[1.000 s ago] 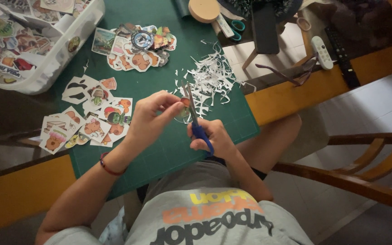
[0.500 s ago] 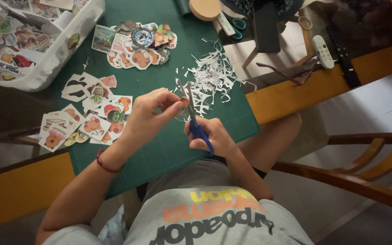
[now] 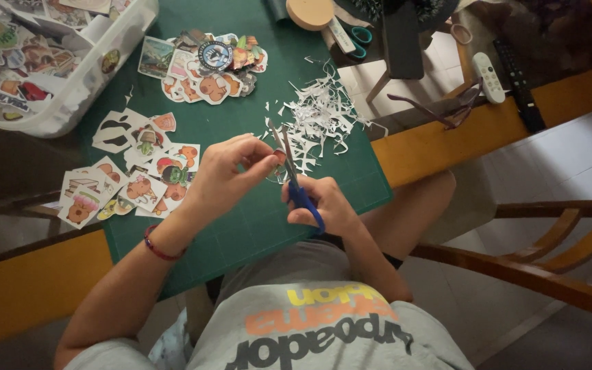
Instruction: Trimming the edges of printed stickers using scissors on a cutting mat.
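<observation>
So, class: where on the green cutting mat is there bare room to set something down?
Bare green mat lies along its near edge, below both hands. A smaller patch sits between the top sticker pile and the lower stickers. The white paper scraps crowd the right side.

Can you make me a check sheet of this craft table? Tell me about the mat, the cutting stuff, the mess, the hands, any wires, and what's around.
Surface: a green cutting mat lies on a table with a wooden edge.
Job's things: blue-handled scissors and a small sticker piece, held above the mat.
Clutter: a heap of white paper scraps; cut stickers at the left; a second sticker pile at the top; a clear plastic bin with more stickers.
Hands: the left hand pinches the sticker piece; the right hand grips the scissors.
Cables: nothing seen.
Surroundings: a white remote, a black remote, a wooden chair.
</observation>
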